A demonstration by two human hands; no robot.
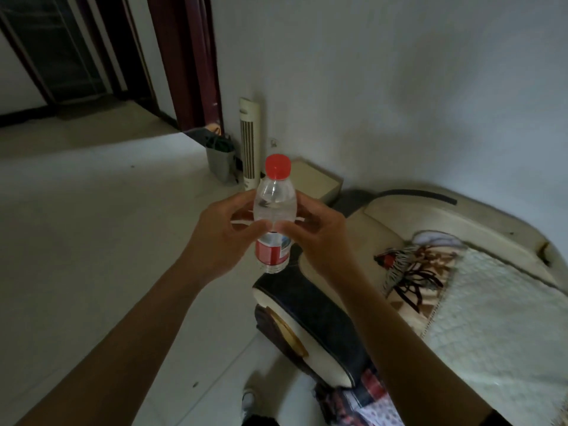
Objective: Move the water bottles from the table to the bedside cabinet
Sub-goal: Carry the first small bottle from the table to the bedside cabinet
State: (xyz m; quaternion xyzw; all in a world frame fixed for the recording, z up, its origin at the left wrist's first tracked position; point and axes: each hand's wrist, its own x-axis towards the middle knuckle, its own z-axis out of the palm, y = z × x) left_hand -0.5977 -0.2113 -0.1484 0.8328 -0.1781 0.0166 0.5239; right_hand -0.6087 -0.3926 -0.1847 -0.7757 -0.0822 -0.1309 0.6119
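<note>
A clear water bottle (274, 207) with a red cap and a red label stands upright in the air in front of me. My left hand (219, 238) grips its left side, fingers curled round the middle. From the right, my right hand (316, 238) holds the same bottle, thumb on its front. Behind the bottle, against the wall, stands a cream bedside cabinet (319, 182), partly hidden by the bottle. No table is in view.
A bed (479, 309) with a pale quilt and a patterned blanket fills the right side; its dark padded edge (319, 315) runs below my hands. A white tower fan (249, 142) and a grey bin (220, 161) stand left of the cabinet. Pale floor spreads to the left.
</note>
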